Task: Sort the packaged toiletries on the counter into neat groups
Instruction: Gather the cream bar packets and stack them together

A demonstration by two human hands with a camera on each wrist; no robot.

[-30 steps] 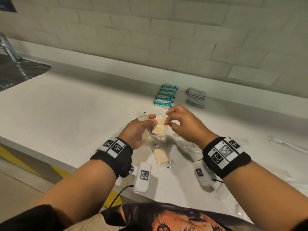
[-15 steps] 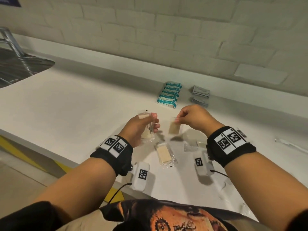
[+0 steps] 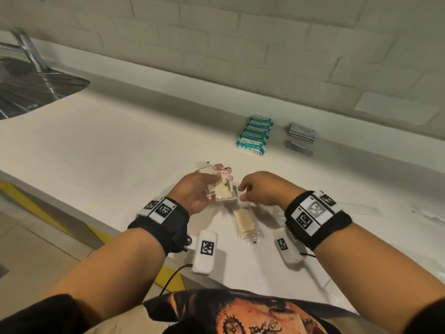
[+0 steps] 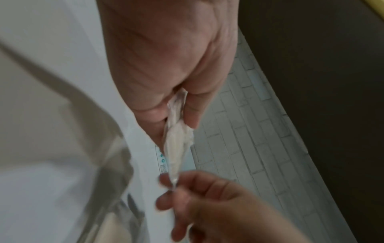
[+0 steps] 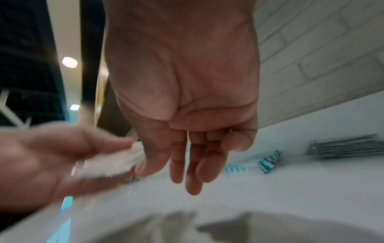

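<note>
My left hand grips a small stack of clear-wrapped beige packets just above the white counter. In the left wrist view the left hand pinches the packets edge-on. My right hand is right beside the stack. In the right wrist view the right hand has loosely straight fingers, its thumb touching the packets; it holds nothing. One more beige packet lies on the counter below both hands.
A row of teal packs and a pile of grey sachets sit at the back by the brick wall. Clear wrapped items lie at the right. A metal sink is far left. The counter's front edge runs close to my body.
The right hand brought its beige packet left onto the stack in the left hand and let go. The left hand kept its grip and tilted the stack slightly.
</note>
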